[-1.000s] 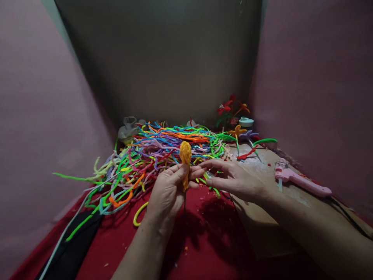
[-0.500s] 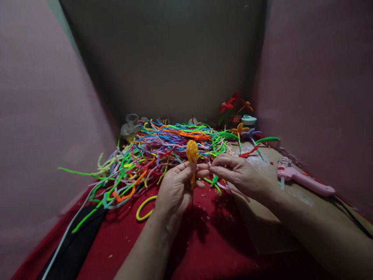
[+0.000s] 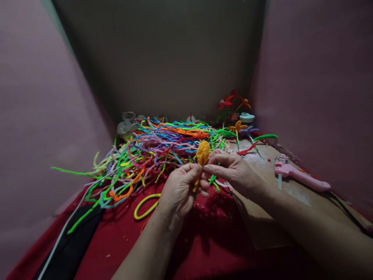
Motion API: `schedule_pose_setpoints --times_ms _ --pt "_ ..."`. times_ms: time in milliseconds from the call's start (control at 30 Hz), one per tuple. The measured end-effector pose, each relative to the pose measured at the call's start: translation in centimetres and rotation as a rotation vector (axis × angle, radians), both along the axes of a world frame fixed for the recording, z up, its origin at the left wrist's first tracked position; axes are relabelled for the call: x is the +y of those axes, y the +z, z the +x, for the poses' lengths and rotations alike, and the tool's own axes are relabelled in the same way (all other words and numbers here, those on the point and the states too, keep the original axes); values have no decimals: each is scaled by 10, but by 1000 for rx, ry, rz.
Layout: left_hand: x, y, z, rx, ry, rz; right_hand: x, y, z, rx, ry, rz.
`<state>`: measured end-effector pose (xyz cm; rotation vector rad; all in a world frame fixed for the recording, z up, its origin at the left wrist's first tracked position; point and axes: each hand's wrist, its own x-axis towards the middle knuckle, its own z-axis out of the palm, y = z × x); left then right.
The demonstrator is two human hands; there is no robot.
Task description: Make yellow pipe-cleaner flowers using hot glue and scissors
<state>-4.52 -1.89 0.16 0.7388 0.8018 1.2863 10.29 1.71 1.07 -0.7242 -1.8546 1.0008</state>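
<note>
Between my thumb and fingers, my left hand [image 3: 182,186] grips a fuzzy yellow-orange pipe-cleaner flower bud [image 3: 203,151] by its lower part. The bud's rounded head points up, tilted slightly to the right. From the right, my right hand [image 3: 229,169] closes thumb and fingertips on the bud's base, just above the left thumb. Part of the lower bud is hidden behind my fingers. Just beyond both hands lies a large heap of multicoloured pipe cleaners [image 3: 171,136].
A pink glue gun [image 3: 303,177] rests on a brown board [image 3: 262,155] at right. Finished pipe-cleaner flowers [image 3: 237,126] and a pale blue-lidded container [image 3: 246,116] stand behind. Left of my hands, a yellow ring [image 3: 145,202] lies on red cloth [image 3: 116,237]. A white cord [image 3: 65,229] runs along the left.
My right hand has come in to the bud's base and now pinches there. The bud has shifted a little right and tilted. The view has moved slightly.
</note>
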Motion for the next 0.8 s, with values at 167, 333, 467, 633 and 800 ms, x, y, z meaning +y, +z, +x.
schedule_pose_setpoints --times_ms 167,333,467,633,800 --pt "0 -1 2 -24 27 5 -3 -5 -5 102 -5 -169" --pt "-1 0 4 -13 18 68 -6 -8 -8 240 47 -332" --pt "-3 0 5 41 30 115 -8 -9 -9 264 13 -365" --pt "-5 3 6 103 74 164 -9 -11 -11 335 -4 -398" --pt "-3 3 3 78 61 120 -7 -15 -14 412 65 -460"
